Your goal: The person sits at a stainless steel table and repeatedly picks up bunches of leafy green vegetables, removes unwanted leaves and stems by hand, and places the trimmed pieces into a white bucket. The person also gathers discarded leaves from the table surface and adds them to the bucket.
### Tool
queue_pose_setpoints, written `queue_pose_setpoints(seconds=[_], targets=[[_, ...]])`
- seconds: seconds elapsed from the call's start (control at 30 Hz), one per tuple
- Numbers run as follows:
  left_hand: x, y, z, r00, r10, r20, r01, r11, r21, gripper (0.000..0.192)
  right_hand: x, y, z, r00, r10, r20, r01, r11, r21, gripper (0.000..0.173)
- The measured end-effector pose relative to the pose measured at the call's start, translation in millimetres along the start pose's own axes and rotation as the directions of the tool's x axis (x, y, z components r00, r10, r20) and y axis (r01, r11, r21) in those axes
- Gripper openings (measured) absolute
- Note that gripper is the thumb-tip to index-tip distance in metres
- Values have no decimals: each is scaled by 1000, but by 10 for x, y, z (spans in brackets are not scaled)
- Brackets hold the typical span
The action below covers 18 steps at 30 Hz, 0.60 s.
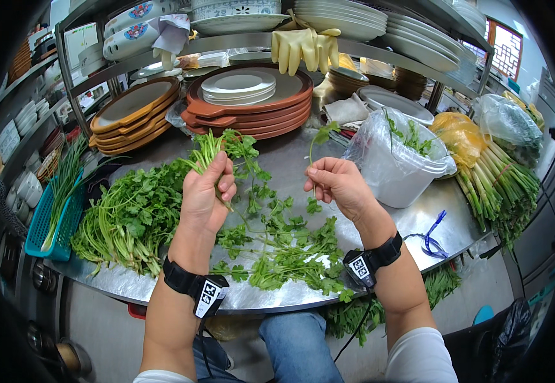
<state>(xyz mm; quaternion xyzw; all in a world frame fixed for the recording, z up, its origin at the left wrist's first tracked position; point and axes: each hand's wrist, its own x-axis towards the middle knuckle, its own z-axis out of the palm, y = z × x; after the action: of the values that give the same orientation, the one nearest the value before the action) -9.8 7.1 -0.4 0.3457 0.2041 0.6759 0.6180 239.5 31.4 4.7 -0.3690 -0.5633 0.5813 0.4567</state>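
My left hand [208, 189] is closed around a bunch of cilantro stems [209, 151], whose leafy ends hang toward the middle of the steel table [277, 143]. Between the thumb and fingers of my right hand [335, 184] is a single cilantro sprig [324, 136], held upright with its leaf at the top. Loose cilantro sprigs [296, 253] lie spread on the table below and between both hands. Beside my left forearm rests a large heap of cilantro [133, 215], its stems pointing toward the table's front edge.
Right of my right hand stands a white plastic bucket [402, 177] lined with clear film, with greens inside. Bundled scallions [502, 186] and a blue tie [434, 237] lie farther right. Brown trays [253, 115] stack behind; rubber gloves [301, 48] hang above. A teal basket [62, 210] sits left.
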Motion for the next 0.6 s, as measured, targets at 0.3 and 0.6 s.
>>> queue_pose_setpoints(seconds=[0.3,0.6], targets=[[6,-15,14,992,45,-115,-31,992,119,10,11,27,2,1000,-2,-15,2,1000,8,9],[-6,-30,45,991,37,-130,-16,986,165,11,5,19,18,997,29,-72,-30,1000,-5,10]])
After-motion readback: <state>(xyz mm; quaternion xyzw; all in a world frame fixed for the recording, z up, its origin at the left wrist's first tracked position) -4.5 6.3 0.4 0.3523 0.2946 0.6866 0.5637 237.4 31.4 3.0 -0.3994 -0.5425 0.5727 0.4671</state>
